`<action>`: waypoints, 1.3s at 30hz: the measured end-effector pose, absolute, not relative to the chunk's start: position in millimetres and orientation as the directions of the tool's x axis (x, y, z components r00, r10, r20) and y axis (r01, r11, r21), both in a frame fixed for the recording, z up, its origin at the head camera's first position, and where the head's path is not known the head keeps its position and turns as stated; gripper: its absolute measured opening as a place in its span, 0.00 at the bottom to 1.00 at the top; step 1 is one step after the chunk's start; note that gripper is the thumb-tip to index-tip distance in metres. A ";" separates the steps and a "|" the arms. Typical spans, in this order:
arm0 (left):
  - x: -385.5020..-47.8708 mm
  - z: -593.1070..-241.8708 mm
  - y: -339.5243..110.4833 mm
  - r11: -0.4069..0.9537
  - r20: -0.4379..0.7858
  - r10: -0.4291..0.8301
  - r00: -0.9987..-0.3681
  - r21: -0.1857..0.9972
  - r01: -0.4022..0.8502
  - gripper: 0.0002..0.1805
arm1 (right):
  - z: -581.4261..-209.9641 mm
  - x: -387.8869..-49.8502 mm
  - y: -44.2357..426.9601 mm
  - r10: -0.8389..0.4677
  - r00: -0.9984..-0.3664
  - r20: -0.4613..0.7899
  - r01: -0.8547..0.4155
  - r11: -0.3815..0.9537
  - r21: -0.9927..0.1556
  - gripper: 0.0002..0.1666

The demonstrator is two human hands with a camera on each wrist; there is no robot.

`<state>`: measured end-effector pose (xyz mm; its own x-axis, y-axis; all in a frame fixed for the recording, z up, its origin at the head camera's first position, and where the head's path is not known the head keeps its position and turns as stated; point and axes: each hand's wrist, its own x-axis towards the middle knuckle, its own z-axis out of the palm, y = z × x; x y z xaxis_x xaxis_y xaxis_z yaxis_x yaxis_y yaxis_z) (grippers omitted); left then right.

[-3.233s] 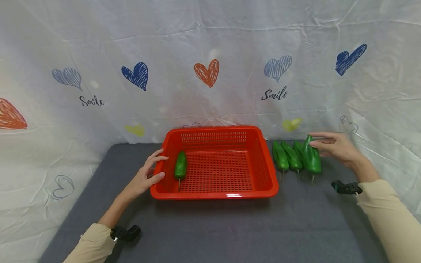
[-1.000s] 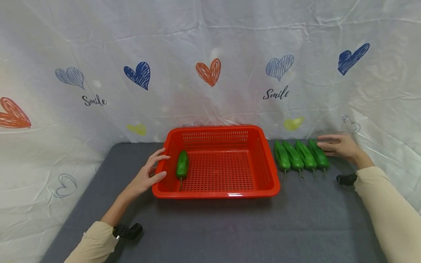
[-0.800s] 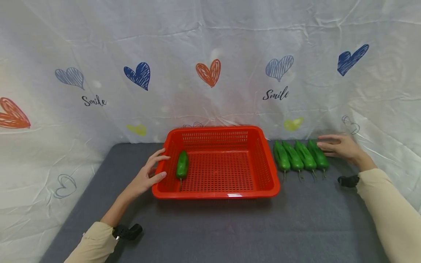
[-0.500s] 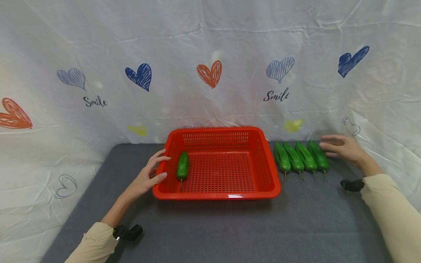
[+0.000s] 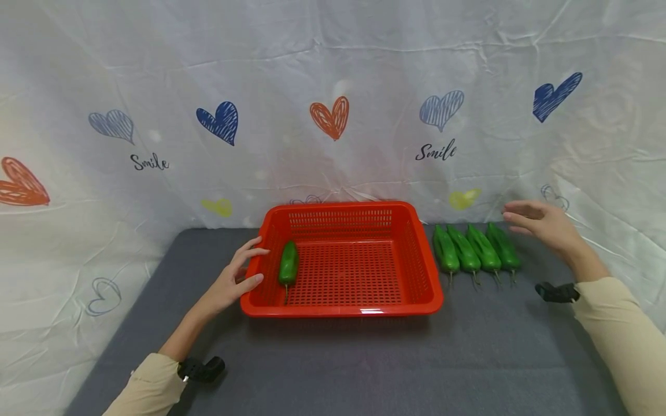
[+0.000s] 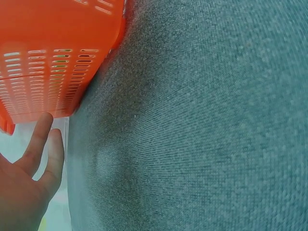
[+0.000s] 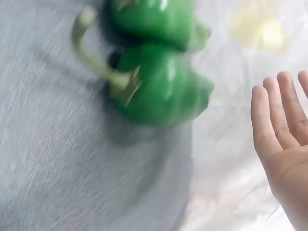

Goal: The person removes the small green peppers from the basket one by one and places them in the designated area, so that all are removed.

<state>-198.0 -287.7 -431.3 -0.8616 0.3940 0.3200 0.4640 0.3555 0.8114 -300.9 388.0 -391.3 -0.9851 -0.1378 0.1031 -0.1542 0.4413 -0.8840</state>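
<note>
A red plastic basket (image 5: 333, 311) with slotted walls stands mid-table in the head view. One green pepper (image 5: 288, 263) lies inside along its left side, stem toward the person. My left hand (image 5: 232, 278) rests at the basket's left rim, fingers and thumb spread; the left wrist view shows fingers (image 6: 37, 144) by the slotted wall. Right of the basket several green peppers lie side by side, stems toward the person. Above and right of the rightmost pepper (image 5: 503, 247), my right hand (image 5: 548, 227) holds nothing. In the right wrist view its fingers (image 7: 288, 108) are extended, apart from the pepper (image 7: 161, 86).
A dark grey cloth covers the table (image 5: 343, 370). Behind it hangs a white curtain (image 5: 270, 69) printed with hearts and "Smile". Black bands with small devices sit at both wrists, below beige sleeves (image 5: 619, 329).
Around 3.2 s ago my right hand held a pepper upright-ish; it now lies at the row's right end. That hand has let go and lifted slightly away. My left hand stays put.
</note>
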 end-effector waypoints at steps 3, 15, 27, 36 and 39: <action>-197.2 -431.5 -287.6 0.355 0.319 0.392 -0.863 0.813 0.462 0.27 | -382.5 -300.9 376.4 -0.160 -0.981 0.106 -0.165 0.419 -0.893 0.32; -196.1 -430.9 -286.8 0.350 0.321 0.393 -0.861 0.814 0.463 0.27 | -359.6 -304.5 328.6 -0.230 -0.968 0.105 -0.180 0.333 -0.925 0.33; -197.0 -429.6 -285.9 0.335 0.309 0.390 -0.867 0.829 0.447 0.27 | -342.8 -316.4 287.8 -0.310 -0.945 0.098 -0.201 0.319 -0.926 0.31; -197.5 -431.1 -285.9 0.317 0.304 0.393 -0.868 0.841 0.438 0.27 | -330.2 -322.4 253.0 -0.364 -0.925 0.110 -0.238 0.330 -0.913 0.32; -196.9 -431.0 -286.0 0.316 0.303 0.390 -0.870 0.843 0.435 0.26 | -327.4 -324.6 241.0 -0.385 -0.916 0.108 -0.229 0.285 -0.931 0.32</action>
<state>-196.9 -286.0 -431.0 -0.8696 0.3899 0.3030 0.4354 0.3161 0.8429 -324.6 241.0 -327.4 -0.9165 -0.3852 0.1079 -0.2293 0.2848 -0.9308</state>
